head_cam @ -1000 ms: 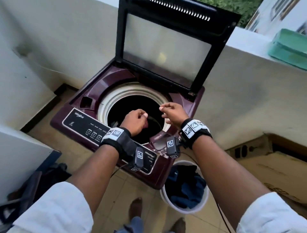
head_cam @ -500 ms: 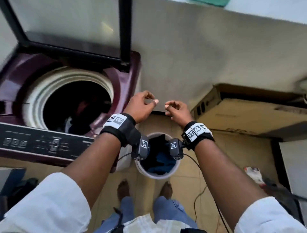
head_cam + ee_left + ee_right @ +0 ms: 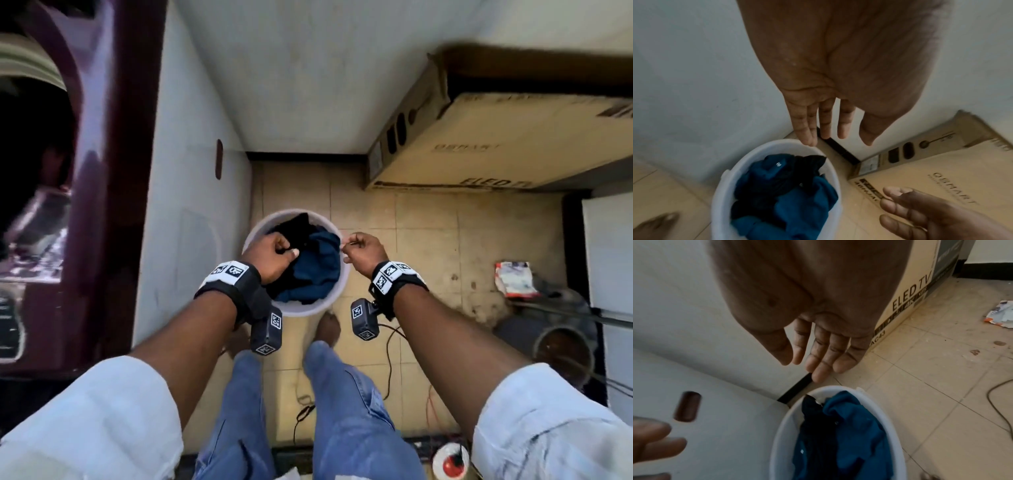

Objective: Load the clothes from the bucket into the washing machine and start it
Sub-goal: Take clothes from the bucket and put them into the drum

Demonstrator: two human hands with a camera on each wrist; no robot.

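Legs: my jeans (image 3: 346, 404) and my bare feet are nearest, standing on the tiled floor (image 3: 428, 246) just before the bucket.
Left hand: my left hand (image 3: 270, 255) hangs over the left side of the bucket; the left wrist view shows its fingers (image 3: 807, 123) straight and relaxed, holding nothing, apart from the clothes.
Right hand: my right hand (image 3: 364, 253) hangs over the right rim; in the right wrist view its fingers (image 3: 824, 356) are loose and straight, holding nothing.
Bucket: white bucket (image 3: 329, 305) stands on the floor, just beside the white side of the washing machine (image 3: 113, 137).
Clothes: blue and dark clothes (image 3: 317, 270) lie crumpled inside the bucket.
Machine: its maroon top and dark drum opening are at my left.
Box: cardboard box (image 3: 496, 144) lies farther away along the wall, marked "ELED TV".
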